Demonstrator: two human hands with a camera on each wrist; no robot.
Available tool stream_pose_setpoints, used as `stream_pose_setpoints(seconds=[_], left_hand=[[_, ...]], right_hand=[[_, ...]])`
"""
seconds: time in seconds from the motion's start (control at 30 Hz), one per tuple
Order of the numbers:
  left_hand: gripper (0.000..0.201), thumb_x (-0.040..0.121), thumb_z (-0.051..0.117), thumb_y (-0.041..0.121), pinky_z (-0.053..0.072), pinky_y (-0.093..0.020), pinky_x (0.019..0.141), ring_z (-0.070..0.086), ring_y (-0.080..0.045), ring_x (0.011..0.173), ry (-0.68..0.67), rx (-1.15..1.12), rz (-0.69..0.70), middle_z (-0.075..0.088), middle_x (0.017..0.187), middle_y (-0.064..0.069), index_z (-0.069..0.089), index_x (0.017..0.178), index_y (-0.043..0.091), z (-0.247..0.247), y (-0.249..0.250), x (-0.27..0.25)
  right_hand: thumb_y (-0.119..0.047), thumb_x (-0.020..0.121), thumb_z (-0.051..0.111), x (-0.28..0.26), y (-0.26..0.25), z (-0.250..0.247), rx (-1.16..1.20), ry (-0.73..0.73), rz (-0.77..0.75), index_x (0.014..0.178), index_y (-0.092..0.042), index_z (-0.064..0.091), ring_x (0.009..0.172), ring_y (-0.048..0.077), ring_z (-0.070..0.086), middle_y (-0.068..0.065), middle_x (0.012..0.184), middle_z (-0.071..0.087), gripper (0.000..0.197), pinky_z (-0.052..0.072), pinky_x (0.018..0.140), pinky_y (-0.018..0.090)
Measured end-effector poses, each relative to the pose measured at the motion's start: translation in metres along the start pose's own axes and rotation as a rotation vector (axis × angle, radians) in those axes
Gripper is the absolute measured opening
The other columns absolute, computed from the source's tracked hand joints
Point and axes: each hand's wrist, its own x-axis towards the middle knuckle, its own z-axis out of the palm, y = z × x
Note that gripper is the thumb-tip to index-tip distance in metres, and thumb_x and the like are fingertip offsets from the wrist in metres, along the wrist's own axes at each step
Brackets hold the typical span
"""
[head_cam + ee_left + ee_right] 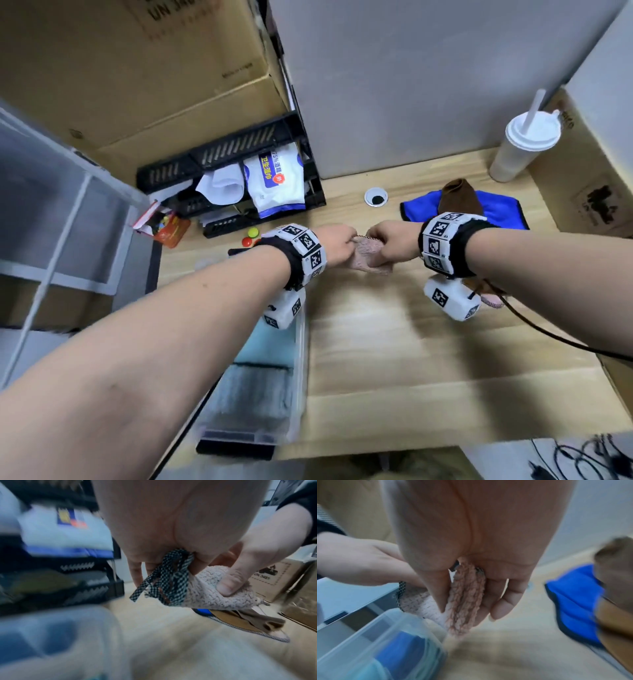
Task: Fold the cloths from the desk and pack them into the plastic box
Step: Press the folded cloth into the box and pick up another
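A fuzzy pink cloth [368, 257] with a black-and-white checked edge [173, 580] is bunched between both hands above the desk. My left hand [337, 245] pinches its checked edge. The fingers of my right hand [390, 245] curl round the folded pink part [465, 601]. A blue cloth [493, 207] lies flat at the back right with a brown cloth [459, 197] on top. The clear plastic box [299, 363] stands at the desk's left edge under my left forearm, holding a teal cloth [270, 346] and a grey cloth [253, 394].
A black tray rack [239, 171] with wipe packets stands at the back left. A white lidded cup [524, 147] with a straw is at the back right. Cardboard boxes [589, 178] line the right side. Small red and green pieces [250, 236] lie near the rack. A cable [548, 337] runs from my right wrist.
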Motion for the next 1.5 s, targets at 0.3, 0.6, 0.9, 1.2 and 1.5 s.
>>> stream_pose_setpoints(seconds=[0.3,0.6,0.9,1.2,1.5], left_hand=[[0.030,0.098,0.040,0.020,0.047,-0.035,0.081,0.061,-0.031,0.096,-0.014,0.106,-0.199,0.066,0.102,-0.016,0.063,0.098,0.000,-0.074,-0.088,-0.119],[0.029,0.086,0.056,0.018,0.052,-0.035,0.080,0.062,-0.028,0.087,0.132,0.005,-0.221,0.064,0.097,-0.005,0.052,0.114,0.012,0.009,-0.157,-0.145],[0.021,0.085,0.060,0.033,0.055,-0.039,0.082,0.064,-0.033,0.093,0.070,0.139,-0.314,0.067,0.102,-0.014,0.060,0.095,0.014,0.055,-0.172,-0.119],[0.018,0.091,0.053,0.024,0.053,-0.035,0.078,0.066,-0.030,0.096,0.129,0.258,-0.362,0.069,0.101,-0.008,0.065,0.100,0.016,0.066,-0.169,-0.109],[0.009,0.085,0.055,0.021,0.055,-0.035,0.078,0.066,-0.033,0.091,-0.001,0.088,-0.209,0.071,0.098,-0.012,0.063,0.085,0.017,0.066,-0.162,-0.101]], right_hand=[[-0.023,0.092,0.052,0.005,-0.169,0.002,-0.193,-0.033,-0.203,0.103,-0.008,0.060,0.075,0.024,0.056,0.009,0.090,0.062,0.020,0.045,0.061,0.027],[-0.010,0.086,0.059,0.034,-0.206,0.077,-0.348,0.073,-0.197,0.101,-0.012,0.043,0.079,0.026,0.052,0.006,0.088,0.058,0.021,0.044,0.069,0.031],[-0.014,0.077,0.066,0.064,-0.185,0.113,-0.595,0.009,-0.148,0.095,-0.019,0.051,0.092,0.030,0.062,0.010,0.105,0.066,0.024,0.052,0.073,0.032],[-0.024,0.087,0.058,0.070,-0.178,0.122,-0.857,0.079,-0.216,0.107,-0.022,0.063,0.089,0.027,0.065,0.005,0.103,0.067,0.021,0.050,0.070,0.032],[-0.046,0.090,0.042,0.067,-0.176,0.127,-0.782,0.138,-0.280,0.091,-0.024,0.063,0.080,0.027,0.064,0.002,0.087,0.066,0.030,0.044,0.066,0.031]])
